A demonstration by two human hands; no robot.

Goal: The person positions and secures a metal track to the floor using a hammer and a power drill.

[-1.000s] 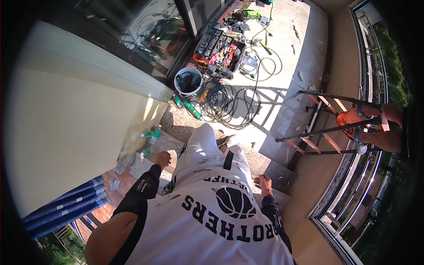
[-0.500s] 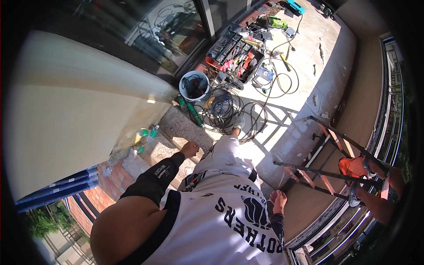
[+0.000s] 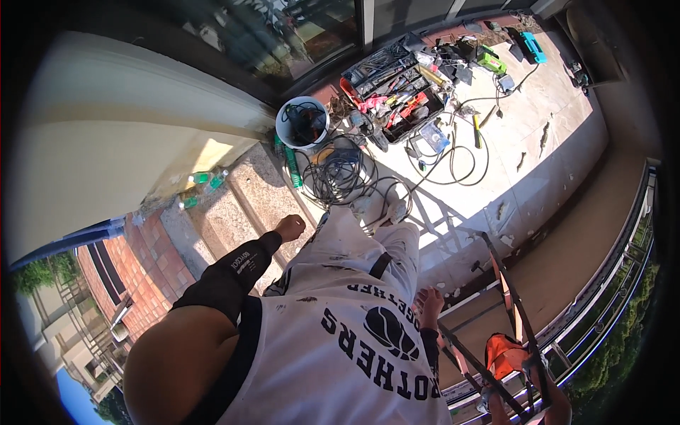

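My left hand [image 3: 290, 228] is curled into a loose fist beside my left thigh, over the stone steps [image 3: 241, 195], with nothing seen in it. By my right hip, my right hand [image 3: 430, 306] hangs with its fingers slightly bent and apart, and it holds nothing visible. The ladder [image 3: 506, 304], dark-railed with reddish rungs, is the thing nearest that hand; I cannot tell whether they touch. In front of my feet lies a coil of black cable [image 3: 340, 173]. A white bucket [image 3: 302, 122] with cables inside stands against the wall.
An opened toolbox [image 3: 393, 92] full of tools sits beyond the cable. Further off are a green tool [image 3: 491, 62] and a teal case [image 3: 533, 47]. Green-labelled bottles [image 3: 209, 180] lie by the left wall. Another person's bare limbs and an orange item [image 3: 504, 355] show at the ladder.
My view has turned and moved forward. The toolbox and teal case now appear further right, and the ladder lower and closer to my right hand. Both my hands still hang at my sides.
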